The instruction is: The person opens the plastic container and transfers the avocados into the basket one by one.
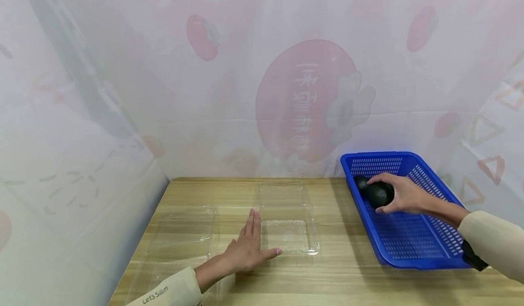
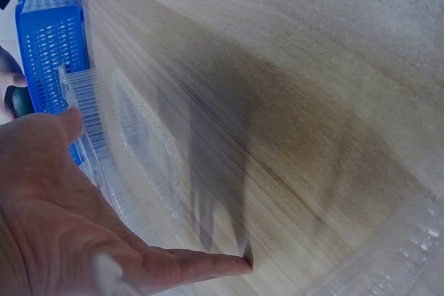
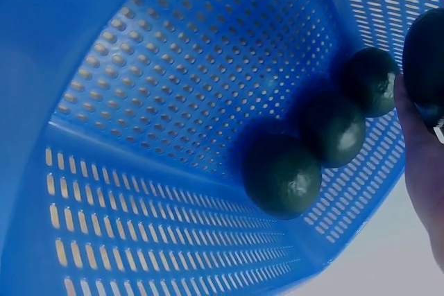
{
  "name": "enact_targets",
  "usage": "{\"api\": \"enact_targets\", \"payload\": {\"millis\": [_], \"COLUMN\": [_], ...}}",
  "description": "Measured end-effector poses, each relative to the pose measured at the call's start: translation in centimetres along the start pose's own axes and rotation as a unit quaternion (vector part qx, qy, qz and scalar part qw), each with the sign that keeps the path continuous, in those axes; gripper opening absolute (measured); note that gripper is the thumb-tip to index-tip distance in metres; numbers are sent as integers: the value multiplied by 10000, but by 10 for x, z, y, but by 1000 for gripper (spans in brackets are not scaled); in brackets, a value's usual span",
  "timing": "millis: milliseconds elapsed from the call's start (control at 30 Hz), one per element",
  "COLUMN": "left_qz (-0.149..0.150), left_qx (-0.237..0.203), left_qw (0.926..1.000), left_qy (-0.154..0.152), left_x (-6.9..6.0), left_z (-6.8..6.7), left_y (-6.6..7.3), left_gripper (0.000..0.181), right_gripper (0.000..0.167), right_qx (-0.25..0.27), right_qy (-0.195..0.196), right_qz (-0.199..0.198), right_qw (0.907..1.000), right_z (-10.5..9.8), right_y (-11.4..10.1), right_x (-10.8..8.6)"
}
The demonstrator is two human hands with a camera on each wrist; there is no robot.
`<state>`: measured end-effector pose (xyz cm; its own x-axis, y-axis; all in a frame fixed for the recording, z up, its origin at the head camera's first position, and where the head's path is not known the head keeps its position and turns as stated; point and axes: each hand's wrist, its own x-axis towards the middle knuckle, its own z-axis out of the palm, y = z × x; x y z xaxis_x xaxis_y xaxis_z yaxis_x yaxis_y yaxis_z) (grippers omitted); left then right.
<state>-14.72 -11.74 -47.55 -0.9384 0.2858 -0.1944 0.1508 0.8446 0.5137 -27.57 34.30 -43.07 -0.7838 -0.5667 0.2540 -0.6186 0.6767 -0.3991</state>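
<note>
My right hand [image 1: 403, 194] grips a dark green avocado [image 1: 379, 195] between thumb and fingers, at the left side of the blue basket [image 1: 417, 266]. In the right wrist view, this held avocado [image 3: 424, 60] appears at the right edge, above three others in the basket: a front avocado [image 3: 281, 177], a middle avocado [image 3: 333, 131] and a rear avocado [image 3: 372, 81]. My left hand [image 1: 244, 250] has its fingers extended along the left side of a clear plastic clamshell box [image 1: 313, 250]. The box lies with its lid [image 1: 282, 194] raised at the back; whether the hand touches it is hard to tell.
More clear plastic packaging [image 1: 180, 233] lies on the left part of the wooden table [image 1: 327, 278], its outline faint. A printed cloth [image 1: 229, 87] hangs behind the table and along its sides. The basket's far end stands close to it.
</note>
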Motion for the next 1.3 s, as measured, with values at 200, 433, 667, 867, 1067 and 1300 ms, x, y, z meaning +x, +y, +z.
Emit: {"api": "enact_targets", "payload": {"millis": [200, 433, 667, 867, 1067, 1300], "left_qz": [7, 10, 33, 32, 40, 6], "left_qx": [39, 41, -5, -29, -40, -61], "left_qw": [10000, 10000, 10000, 10000, 10000, 9999], "left_qy": [-6, -7, 33, 29, -67, -123], "left_x": [0, 0, 0, 0, 0, 1], "left_z": [0, 0, 0, 0, 0, -1], "left_y": [0, -1, 0, -2, -3, -2], "left_gripper": [120, 120, 120, 120, 119, 119], "right_gripper": [73, 74, 75, 75, 76, 75], "right_qx": [-47, -97, -18, 52, 7, 216], "right_qy": [-244, -430, -684, -982, -1148, -804], "right_qz": [-135, -357, -423, -466, -455, -1153], "right_qw": [9996, 9984, 9968, 9941, 9923, 9898], "right_z": [7, 13, 18, 21, 20, 36], "right_y": [9, 13, 16, 23, 24, 56], "right_x": [-3, -5, -5, -6, -8, -13]}}
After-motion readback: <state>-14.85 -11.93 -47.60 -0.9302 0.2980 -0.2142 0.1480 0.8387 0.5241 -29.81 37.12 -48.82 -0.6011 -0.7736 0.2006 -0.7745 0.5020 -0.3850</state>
